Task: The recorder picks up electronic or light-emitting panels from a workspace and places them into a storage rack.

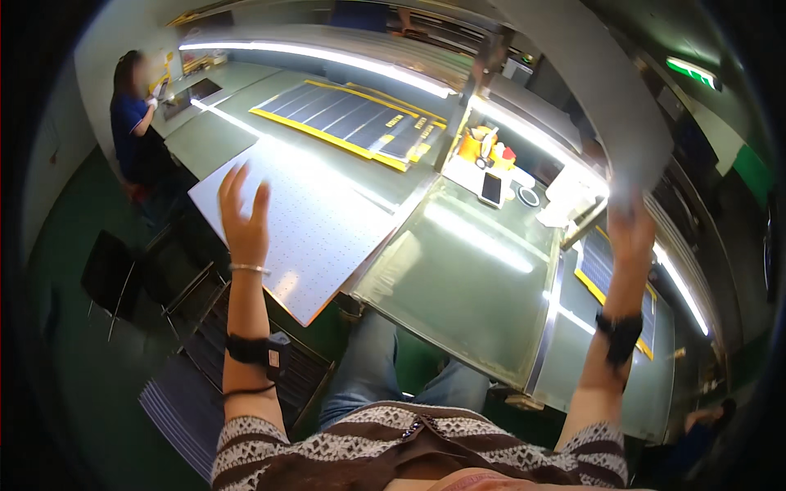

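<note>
My left hand [244,217] is raised over the left edge of a large white board [319,221] with a grid of small dots. Its fingers are spread and nothing is in them. On the right, my right hand [631,233] is lifted and closed at the lower end of a long grey sheet [606,90]. Motion smears the fingers there, and the sheet runs up past the top of the view. Below and between the hands lies a bare greenish worktop [458,270].
Dark striped panels with yellow edges [344,119] lie beyond the board; another yellow-edged panel [602,266] is at right. A phone [491,189], a ring-shaped roll [528,196] and an orange container [475,146] stand under a lamp. A co-worker [135,123] stands far left, near dark chairs [110,274].
</note>
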`<state>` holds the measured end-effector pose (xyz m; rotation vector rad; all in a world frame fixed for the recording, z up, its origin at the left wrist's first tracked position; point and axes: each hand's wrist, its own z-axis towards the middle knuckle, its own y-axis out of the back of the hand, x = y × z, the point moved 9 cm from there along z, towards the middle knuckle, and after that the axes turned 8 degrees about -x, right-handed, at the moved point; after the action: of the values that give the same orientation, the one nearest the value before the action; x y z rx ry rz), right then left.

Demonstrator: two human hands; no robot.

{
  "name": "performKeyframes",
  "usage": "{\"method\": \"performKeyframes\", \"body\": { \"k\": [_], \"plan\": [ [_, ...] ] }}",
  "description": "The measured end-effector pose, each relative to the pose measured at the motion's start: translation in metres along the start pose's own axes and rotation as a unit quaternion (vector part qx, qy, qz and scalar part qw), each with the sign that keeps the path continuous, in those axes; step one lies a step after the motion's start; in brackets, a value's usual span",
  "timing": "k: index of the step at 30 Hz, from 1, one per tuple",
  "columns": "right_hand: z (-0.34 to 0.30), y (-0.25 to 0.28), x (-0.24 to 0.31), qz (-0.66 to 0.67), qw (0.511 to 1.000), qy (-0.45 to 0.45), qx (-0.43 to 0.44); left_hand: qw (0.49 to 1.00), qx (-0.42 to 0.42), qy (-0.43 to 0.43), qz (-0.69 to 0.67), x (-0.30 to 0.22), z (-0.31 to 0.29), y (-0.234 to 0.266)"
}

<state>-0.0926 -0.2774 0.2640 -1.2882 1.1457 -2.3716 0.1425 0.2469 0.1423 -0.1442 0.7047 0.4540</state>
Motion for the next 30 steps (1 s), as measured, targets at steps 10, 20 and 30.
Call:
{"method": "performKeyframes", "body": {
  "k": [10,20,30],
  "plan": [
    [0.242,-0.169,-0.196,-0.148,0.966,-0.097,0.188,0.701,0.005,0.644,-0.306,0.222,-0.201,0.018],
    [0.026,-0.117,-0.375,-0.576,0.710,-0.198,0.354,0.762,-0.163,0.523,-0.344,0.188,-0.141,0.098],
    [-0.027,-0.108,-0.470,-0.602,0.677,-0.007,0.424,0.916,-0.245,0.314,0.035,0.037,-0.094,0.382]
  ]
}}
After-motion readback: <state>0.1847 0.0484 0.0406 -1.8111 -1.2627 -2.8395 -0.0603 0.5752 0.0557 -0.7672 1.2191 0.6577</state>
